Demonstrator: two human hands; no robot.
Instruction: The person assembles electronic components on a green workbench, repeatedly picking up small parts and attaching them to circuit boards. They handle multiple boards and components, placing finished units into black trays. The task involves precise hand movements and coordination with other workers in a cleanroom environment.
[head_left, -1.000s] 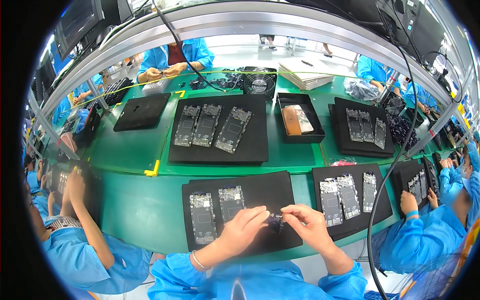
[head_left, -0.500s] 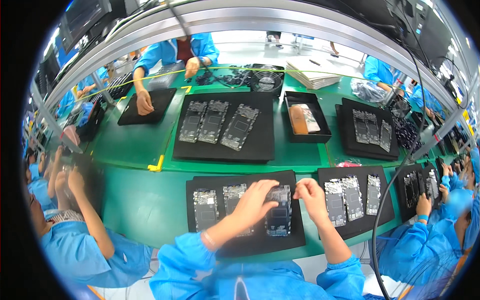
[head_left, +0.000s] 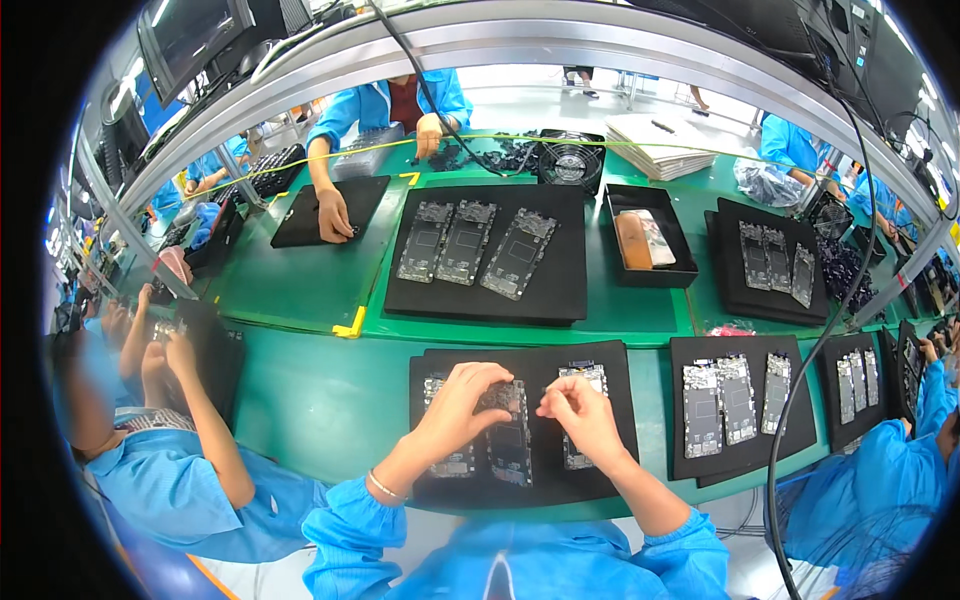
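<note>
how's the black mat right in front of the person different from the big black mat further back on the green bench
The near mat has both hands on it: the left hand and right hand work at the middle phone frame. The far mat has no hands on it. The near mat's frames lie roughly straight; the far mat's three frames lean sideways. Both are black and carry three frames.

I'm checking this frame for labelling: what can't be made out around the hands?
- Head view: top of the middle phone frame, covered by the left hand.
- Whatever the right hand pinches: too small, hidden by fingers.
- Near edge of the black mat, behind both forearms.
</note>
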